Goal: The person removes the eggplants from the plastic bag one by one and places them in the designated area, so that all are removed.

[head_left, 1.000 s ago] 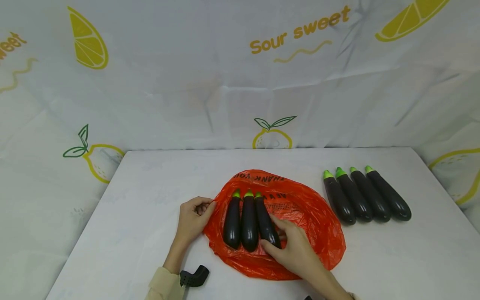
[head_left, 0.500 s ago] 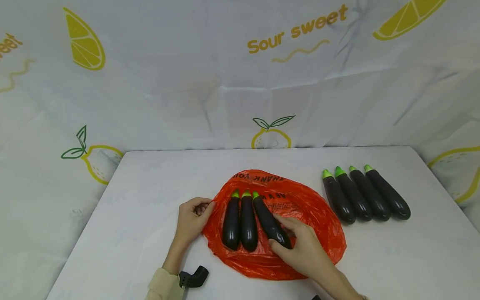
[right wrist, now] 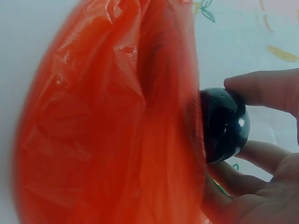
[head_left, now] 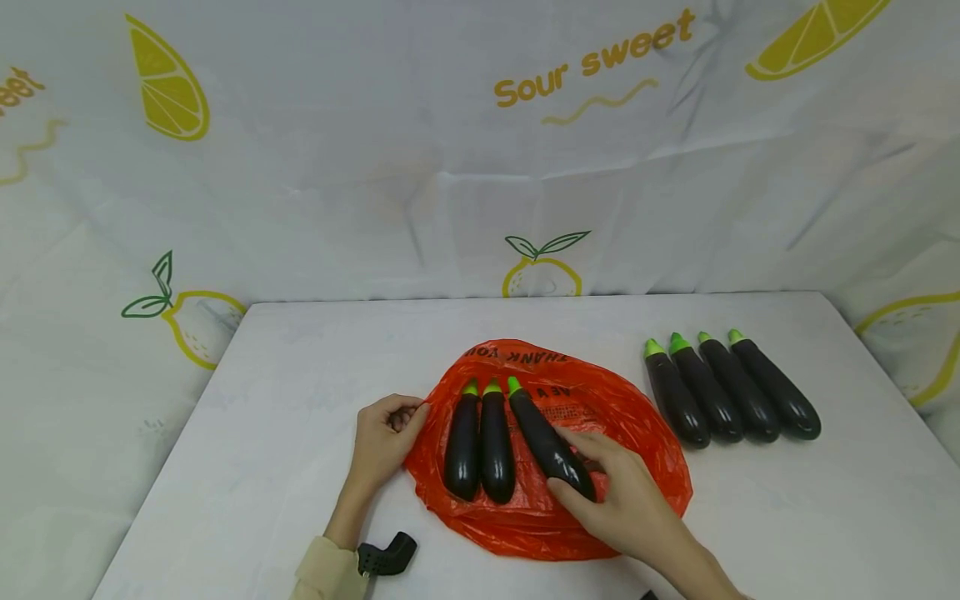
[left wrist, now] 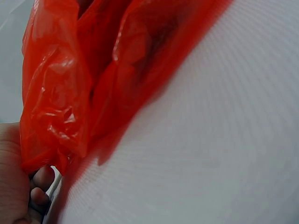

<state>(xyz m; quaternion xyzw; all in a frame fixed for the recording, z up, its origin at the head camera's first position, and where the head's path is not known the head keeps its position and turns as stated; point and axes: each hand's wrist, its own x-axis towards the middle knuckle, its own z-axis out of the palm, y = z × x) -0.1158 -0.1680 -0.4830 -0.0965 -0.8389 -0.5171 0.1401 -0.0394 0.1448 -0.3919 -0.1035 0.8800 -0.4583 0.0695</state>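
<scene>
A red plastic bag lies spread on the white table with its rim standing up around three dark eggplants. My left hand pinches the bag's left rim; in the left wrist view its thumb and fingers hold the crumpled red film. My right hand grips the lower end of the rightmost eggplant in the bag, thumb on one side and fingers on the other. That eggplant's round black end shows in the right wrist view. The middle eggplant and the left eggplant lie side by side.
Several more eggplants lie in a slanted row on the table, right of the bag. A white cloth with lemon prints hangs behind the table. A black wrist device sits at the left sleeve.
My right hand has shifted right with the rightmost eggplant, whose lower end has swung away from the middle one, opening a gap. My left hand has kept its hold on the rim.
</scene>
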